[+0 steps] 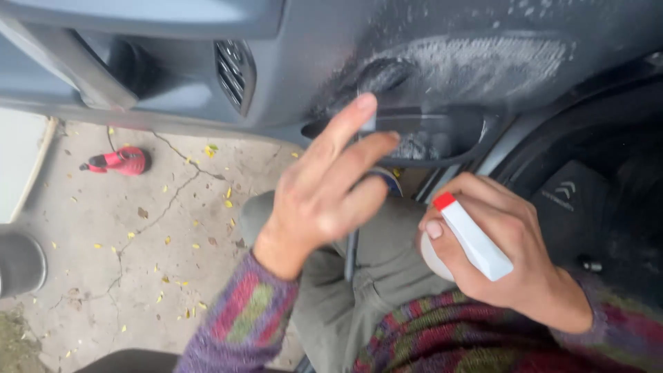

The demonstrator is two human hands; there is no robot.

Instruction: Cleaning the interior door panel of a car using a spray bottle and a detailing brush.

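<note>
My right hand [507, 255] grips a white spray bottle [476, 242] with a red nozzle tip, pointed up and left toward a grey car door panel [428, 62]. White foam speckles the panel around the door handle recess [387, 72] and the lower door pocket [428, 141]. My left hand [324, 186] is raised in front of the panel with fingers apart, fingertips close to the pocket's edge, holding nothing. Both sleeves are a multicoloured knit.
A speaker grille [235, 72] sits left of the foamed area. Cracked concrete ground [124, 235] strewn with small yellow leaves lies below, with a red tool [121, 161] on it. The car's dark floor mat [570, 207] is at right. My grey trousers [373, 276] fill the middle.
</note>
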